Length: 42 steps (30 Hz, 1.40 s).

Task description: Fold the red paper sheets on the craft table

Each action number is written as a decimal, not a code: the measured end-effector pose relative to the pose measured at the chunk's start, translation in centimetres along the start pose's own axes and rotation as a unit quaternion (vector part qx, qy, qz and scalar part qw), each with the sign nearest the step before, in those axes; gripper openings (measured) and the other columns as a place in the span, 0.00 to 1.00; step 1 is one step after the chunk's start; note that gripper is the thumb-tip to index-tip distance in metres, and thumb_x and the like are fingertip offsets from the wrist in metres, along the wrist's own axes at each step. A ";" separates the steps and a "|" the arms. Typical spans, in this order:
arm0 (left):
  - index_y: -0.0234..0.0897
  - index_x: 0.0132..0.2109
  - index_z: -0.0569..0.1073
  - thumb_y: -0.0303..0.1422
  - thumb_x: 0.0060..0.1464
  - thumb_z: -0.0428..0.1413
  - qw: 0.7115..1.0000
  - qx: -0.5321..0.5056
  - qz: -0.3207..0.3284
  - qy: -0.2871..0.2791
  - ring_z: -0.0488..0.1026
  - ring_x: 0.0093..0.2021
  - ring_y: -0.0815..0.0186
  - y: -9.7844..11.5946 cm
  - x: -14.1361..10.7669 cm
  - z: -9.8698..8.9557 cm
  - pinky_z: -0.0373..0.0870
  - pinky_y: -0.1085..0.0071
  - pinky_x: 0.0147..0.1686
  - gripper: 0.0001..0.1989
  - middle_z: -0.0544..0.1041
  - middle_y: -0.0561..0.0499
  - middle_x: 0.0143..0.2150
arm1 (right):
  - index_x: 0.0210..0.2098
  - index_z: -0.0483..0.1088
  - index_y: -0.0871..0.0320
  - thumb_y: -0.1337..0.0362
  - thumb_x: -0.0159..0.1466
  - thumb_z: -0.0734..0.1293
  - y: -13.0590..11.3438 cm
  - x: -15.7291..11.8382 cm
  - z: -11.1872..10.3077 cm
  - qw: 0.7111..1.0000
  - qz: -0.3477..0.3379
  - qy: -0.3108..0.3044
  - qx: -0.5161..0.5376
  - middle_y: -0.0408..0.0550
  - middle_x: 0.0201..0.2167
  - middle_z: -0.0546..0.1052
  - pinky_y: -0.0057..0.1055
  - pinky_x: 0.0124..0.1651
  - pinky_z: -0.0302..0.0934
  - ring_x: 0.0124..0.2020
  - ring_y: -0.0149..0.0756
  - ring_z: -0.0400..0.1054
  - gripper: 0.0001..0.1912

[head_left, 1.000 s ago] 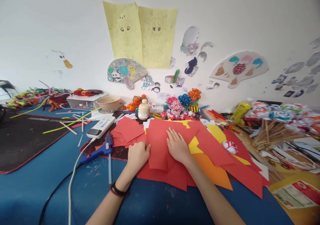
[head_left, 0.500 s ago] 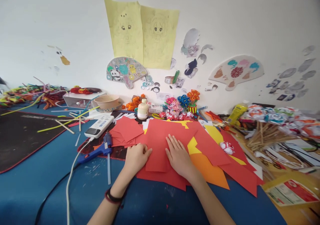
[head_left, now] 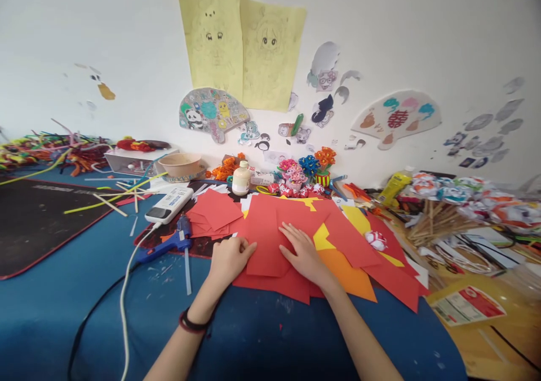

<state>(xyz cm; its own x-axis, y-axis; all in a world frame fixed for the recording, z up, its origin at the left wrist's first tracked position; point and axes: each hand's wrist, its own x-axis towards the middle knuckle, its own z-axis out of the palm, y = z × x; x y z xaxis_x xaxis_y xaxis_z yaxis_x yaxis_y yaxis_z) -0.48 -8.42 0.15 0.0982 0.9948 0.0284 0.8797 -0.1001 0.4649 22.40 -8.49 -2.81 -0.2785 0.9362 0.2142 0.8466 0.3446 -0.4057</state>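
White wall (head_left: 139,37) at the back carries two yellow drawings (head_left: 213,60); in front, a blue-covered bench (head_left: 240,341) bears a loose paper pile (head_left: 287,288). Working piece: a red sheet (head_left: 265,234), lying flat on top of that pile at centre, between the left hand (head_left: 230,258) and the right hand (head_left: 305,258). Its visible long axis runs away from the body, roughly square to the line joining the hands. Left hand sits at the left edge, near the lower half, thumb reaching slightly over the paper. Right hand lies along the other side, fingertips pointing away and inward. Neither is clearly nearer; both border the sheet.

Left grip: fingers curled in toward the thumb; cannot tell whether the edge is pinched. Right grip: released, fingers extended and resting on red paper, nothing grasped.

Appearance: plain red, straight left edge, no print seen. One line runs down the right side; fold or overlapping layer, cannot tell. Rightward lies an orange sheet (head_left: 350,282); to the left, a glue gun (head_left: 182,236).
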 end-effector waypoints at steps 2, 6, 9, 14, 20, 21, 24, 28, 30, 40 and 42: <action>0.38 0.27 0.72 0.45 0.59 0.49 1.000 -0.012 0.001 -0.004 0.72 0.33 0.63 0.0 0.0 -0.1 0.50 0.71 0.32 0.19 0.77 0.51 0.29 | 0.65 0.58 0.49 0.47 0.65 0.60 0.4 -0.8 -1.0 0.998 -0.011 -0.023 0.056 0.45 0.68 0.56 0.45 0.69 0.40 0.69 0.42 0.45 0.31; 0.38 0.27 0.71 0.45 0.58 0.50 1.000 -0.011 0.011 -0.006 0.71 0.31 0.64 0.0 -0.3 0.0 0.48 0.71 0.31 0.18 0.76 0.53 0.27 | 0.67 0.53 0.46 0.41 0.59 0.65 0.6 -2.0 -2.3 0.993 -0.022 -0.075 0.090 0.45 0.70 0.51 0.48 0.70 0.33 0.71 0.45 0.39 0.41; 0.37 0.24 0.67 0.45 0.57 0.51 1.000 0.012 0.019 -0.008 0.67 0.29 0.66 -0.1 -0.9 0.2 0.46 0.71 0.30 0.19 0.72 0.53 0.24 | 0.67 0.51 0.46 0.40 0.58 0.65 0.5 -2.1 -2.5 0.992 -0.011 -0.087 0.087 0.45 0.70 0.49 0.48 0.70 0.31 0.71 0.45 0.36 0.43; 0.36 0.21 0.61 0.41 0.55 0.52 0.999 -0.008 0.022 -0.025 0.61 0.25 0.69 -0.4 -1.4 0.4 0.45 0.71 0.30 0.19 0.66 0.55 0.21 | 0.68 0.48 0.44 0.39 0.59 0.64 0.4 -1.8 -2.6 0.990 -0.006 -0.114 0.083 0.42 0.71 0.46 0.46 0.70 0.29 0.71 0.43 0.33 0.44; 0.36 0.21 0.61 0.42 0.56 0.51 0.999 -0.018 0.030 -0.030 0.59 0.25 0.69 -0.7 -1.5 0.3 0.45 0.71 0.29 0.20 0.64 0.55 0.20 | 0.69 0.46 0.45 0.38 0.59 0.62 0.2 -1.9 -2.9 0.988 -0.003 -0.130 0.080 0.41 0.71 0.44 0.45 0.70 0.27 0.72 0.42 0.32 0.44; 0.36 0.21 0.60 0.44 0.56 0.51 0.999 -0.019 0.035 -0.029 0.59 0.25 0.69 -0.7 -1.7 0.2 0.45 0.71 0.29 0.21 0.64 0.55 0.20 | 0.69 0.46 0.45 0.38 0.59 0.62 0.2 -1.9 -3.0 0.988 -0.003 -0.130 0.079 0.41 0.71 0.44 0.45 0.70 0.27 0.72 0.42 0.32 0.44; 0.36 0.21 0.60 0.45 0.54 0.53 0.997 -0.027 0.055 -0.039 0.59 0.25 0.70 -0.8 -2.1 0.1 0.45 0.71 0.29 0.21 0.65 0.56 0.21 | 0.69 0.46 0.45 0.38 0.59 0.62 0.1 -1.9 -3.0 0.988 0.000 -0.131 0.079 0.42 0.71 0.44 0.45 0.70 0.28 0.72 0.43 0.31 0.44; 0.36 0.21 0.60 0.40 0.52 0.55 0.997 -0.036 0.058 -0.041 0.60 0.26 0.70 -0.8 -2.5 0.1 0.47 0.72 0.30 0.18 0.66 0.56 0.21 | 0.69 0.46 0.45 0.39 0.60 0.62 0.1 -1.8 -3.1 0.987 0.005 -0.139 0.081 0.42 0.71 0.44 0.47 0.70 0.28 0.71 0.44 0.31 0.43; 0.36 0.21 0.60 0.39 0.52 0.55 0.997 -0.045 0.054 -0.041 0.61 0.26 0.69 -0.9 -2.6 0.2 0.48 0.73 0.30 0.18 0.66 0.56 0.21 | 0.69 0.46 0.45 0.40 0.60 0.63 0.2 -1.8 -3.1 0.987 0.005 -0.140 0.085 0.42 0.71 0.44 0.48 0.70 0.29 0.71 0.45 0.32 0.43; 0.37 0.21 0.60 0.40 0.51 0.54 0.993 -0.088 0.057 -0.049 0.60 0.25 0.70 -1.1 -2.6 0.4 0.52 0.73 0.30 0.17 0.64 0.57 0.20 | 0.69 0.46 0.45 0.40 0.59 0.63 0.3 -1.9 -3.0 0.987 -0.001 -0.138 0.086 0.42 0.71 0.44 0.49 0.69 0.29 0.71 0.45 0.31 0.44; 0.36 0.21 0.59 0.40 0.51 0.54 0.992 -0.099 0.058 -0.051 0.59 0.25 0.70 -1.2 -2.7 0.4 0.52 0.73 0.30 0.18 0.63 0.57 0.20 | 0.69 0.47 0.46 0.39 0.59 0.63 0.3 -1.8 -3.0 0.987 0.000 -0.138 0.087 0.43 0.71 0.44 0.49 0.69 0.29 0.71 0.45 0.32 0.44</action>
<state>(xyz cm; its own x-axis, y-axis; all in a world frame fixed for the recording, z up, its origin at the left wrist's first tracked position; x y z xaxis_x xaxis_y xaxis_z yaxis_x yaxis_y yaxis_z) -1.61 -10.95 -0.81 0.2480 0.9687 0.0067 0.7521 -0.1969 0.6289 24.58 -10.31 -0.65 -0.4120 0.9108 -0.0258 0.7627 0.3293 -0.5567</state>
